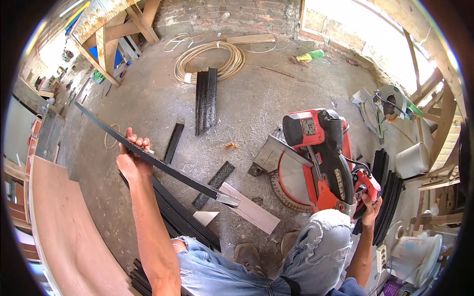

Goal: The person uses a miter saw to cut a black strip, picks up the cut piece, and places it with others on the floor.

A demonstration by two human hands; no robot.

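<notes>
My left hand (132, 164) is closed round a long, thin black strip (173, 171), which slants from the far left down toward the middle. Its near end looks pale and angled, above a whitish board (259, 214) on the floor. On my right stands a red and black mitre saw (336, 170) with a round blade partly showing. My right hand (370, 211) is wrapped round the saw's red handle (368, 183). The strip's near end lies apart from the blade, to its left. Between them and me are my bent knees in torn jeans.
Black offcuts (214, 183) and grooved black profiles (206, 101) lie on the dusty floor. Long black lengths (185, 214) run beside my left leg, others (387, 192) at right. Farther off are a coiled hose (237, 61), a green bottle (312, 55), a green saw (392, 101) and a white bucket (411, 160).
</notes>
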